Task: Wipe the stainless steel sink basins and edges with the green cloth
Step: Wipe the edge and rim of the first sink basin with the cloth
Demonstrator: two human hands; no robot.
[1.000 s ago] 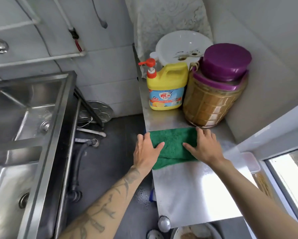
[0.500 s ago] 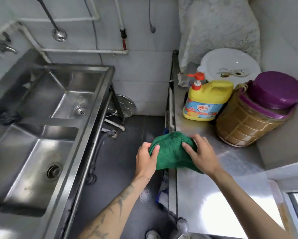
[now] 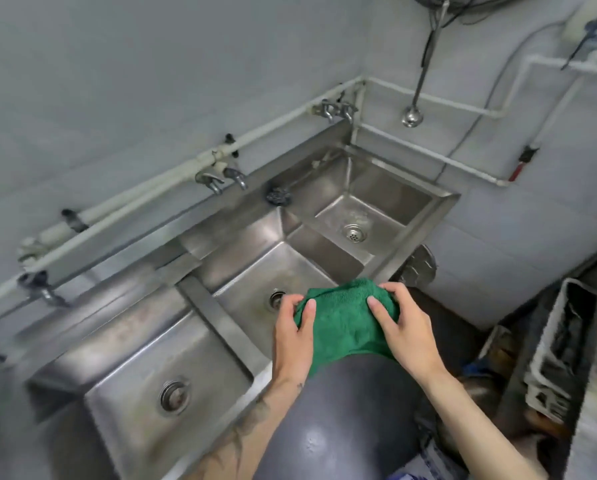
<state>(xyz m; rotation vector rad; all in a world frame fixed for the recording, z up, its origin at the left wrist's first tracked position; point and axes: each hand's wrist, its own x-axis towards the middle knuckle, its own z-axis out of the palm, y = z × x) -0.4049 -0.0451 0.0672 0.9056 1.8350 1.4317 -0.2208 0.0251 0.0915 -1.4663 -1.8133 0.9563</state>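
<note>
A green cloth hangs bunched between both hands, above the front edge of the stainless steel sink. My left hand grips its left side and my right hand grips its right side. The sink has three basins side by side: a near left one, a middle one just beyond the cloth, and a far right one. Each basin shows a round drain. The cloth's lower part is hidden behind my dark-clothed body.
Taps and white pipes run along the tiled wall behind the sink. A dark scrubber sits on the back ledge. A ladle hangs on the wall. A white crate stands at the right on the floor.
Both hands lifted the green cloth off the steel shelf and carried it left to the sink. The view swung from the shelf with the bottle and jar to the three basins.
</note>
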